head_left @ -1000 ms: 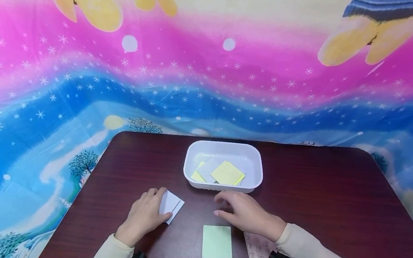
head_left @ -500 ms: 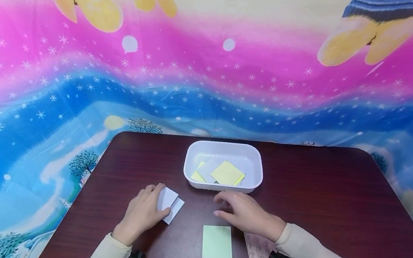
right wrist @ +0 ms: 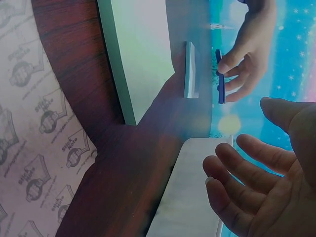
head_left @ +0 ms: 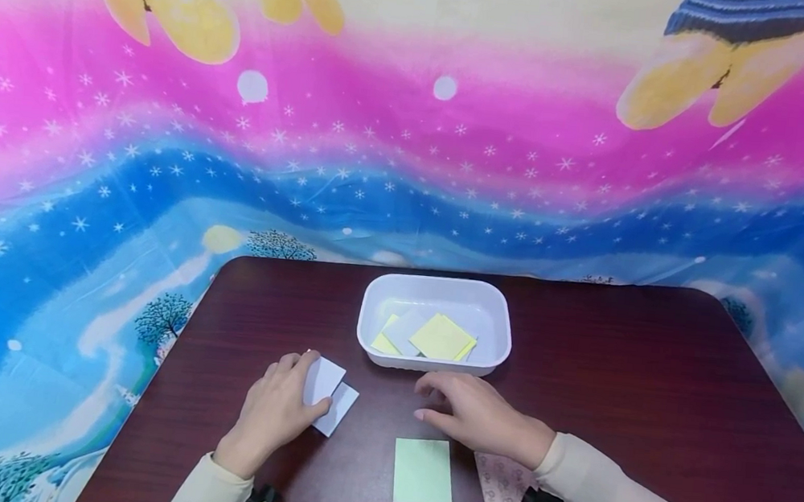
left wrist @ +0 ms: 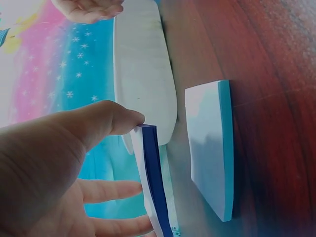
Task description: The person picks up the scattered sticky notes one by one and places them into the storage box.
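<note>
My left hand (head_left: 278,409) grips a pale sticky note pad (head_left: 322,378) between thumb and fingers. In the left wrist view this pad shows a dark blue edge (left wrist: 154,173) and is held off the table. Below and apart from it, a second pale pad with a light blue edge (left wrist: 227,153) lies flat on the table. My right hand (head_left: 483,420) hovers with loosely bent fingers and nothing in them, in front of the white tray (head_left: 432,364). A light green sticky note pad (head_left: 423,473) lies just below the right hand.
Several yellow and pale sticky note pads (head_left: 443,337) lie inside the tray. A pinkish sheet or pad printed with repeated marks (right wrist: 44,123) is partly hidden under the right forearm. The dark wooden table (head_left: 616,369) ends at a patterned cloth backdrop (head_left: 410,163).
My left hand has shifted a little left and back with the held pad, uncovering more of the pad beneath. The right hand stays almost still.
</note>
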Tool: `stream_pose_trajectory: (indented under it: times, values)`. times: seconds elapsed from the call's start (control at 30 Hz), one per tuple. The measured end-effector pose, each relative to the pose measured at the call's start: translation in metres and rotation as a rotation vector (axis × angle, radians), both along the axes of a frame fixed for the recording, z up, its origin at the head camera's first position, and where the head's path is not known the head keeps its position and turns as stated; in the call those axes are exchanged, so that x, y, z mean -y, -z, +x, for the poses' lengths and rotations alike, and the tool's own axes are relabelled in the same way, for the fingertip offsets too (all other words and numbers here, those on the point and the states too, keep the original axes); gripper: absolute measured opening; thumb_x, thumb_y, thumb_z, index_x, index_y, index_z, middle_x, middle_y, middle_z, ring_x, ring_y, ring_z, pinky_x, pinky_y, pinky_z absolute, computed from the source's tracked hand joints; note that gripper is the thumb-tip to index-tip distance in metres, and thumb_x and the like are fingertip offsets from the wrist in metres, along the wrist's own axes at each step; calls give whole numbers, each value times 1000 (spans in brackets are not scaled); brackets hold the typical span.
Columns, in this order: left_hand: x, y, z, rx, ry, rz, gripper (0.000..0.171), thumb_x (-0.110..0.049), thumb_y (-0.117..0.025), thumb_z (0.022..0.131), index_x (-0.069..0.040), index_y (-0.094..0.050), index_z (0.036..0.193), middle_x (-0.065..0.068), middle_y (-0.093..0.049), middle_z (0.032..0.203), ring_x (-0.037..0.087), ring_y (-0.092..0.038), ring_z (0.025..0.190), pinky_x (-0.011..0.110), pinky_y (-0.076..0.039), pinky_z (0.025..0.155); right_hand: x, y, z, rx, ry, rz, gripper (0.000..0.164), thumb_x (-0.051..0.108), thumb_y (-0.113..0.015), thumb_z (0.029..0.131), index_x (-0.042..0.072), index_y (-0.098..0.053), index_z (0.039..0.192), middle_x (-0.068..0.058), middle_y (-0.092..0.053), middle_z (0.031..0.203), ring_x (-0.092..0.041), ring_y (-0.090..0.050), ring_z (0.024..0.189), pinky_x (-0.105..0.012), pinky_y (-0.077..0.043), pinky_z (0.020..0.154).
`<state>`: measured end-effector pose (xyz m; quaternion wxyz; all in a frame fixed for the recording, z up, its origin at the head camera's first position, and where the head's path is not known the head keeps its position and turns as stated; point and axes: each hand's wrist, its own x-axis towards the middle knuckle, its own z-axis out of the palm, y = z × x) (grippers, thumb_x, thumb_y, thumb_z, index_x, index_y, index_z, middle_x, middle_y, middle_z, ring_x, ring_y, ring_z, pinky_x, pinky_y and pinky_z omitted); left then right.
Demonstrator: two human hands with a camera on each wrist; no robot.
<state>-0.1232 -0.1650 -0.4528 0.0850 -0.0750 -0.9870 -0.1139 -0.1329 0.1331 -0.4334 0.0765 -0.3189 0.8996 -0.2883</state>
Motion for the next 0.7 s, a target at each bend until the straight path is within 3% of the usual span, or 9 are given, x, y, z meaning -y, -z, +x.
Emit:
stream_pose_trajectory:
  times: [0.7]
  values:
    - [0,-9,-4,-46,12,2,70,-42,-71,68,-8,-56,127,17,-61,110,30,-58,87,44,-50,62,4,-3,0,-39,-5,3,36,38,-58,89,13,-63,115,2,-66,105,-10,-61,90,-32,-49,78]
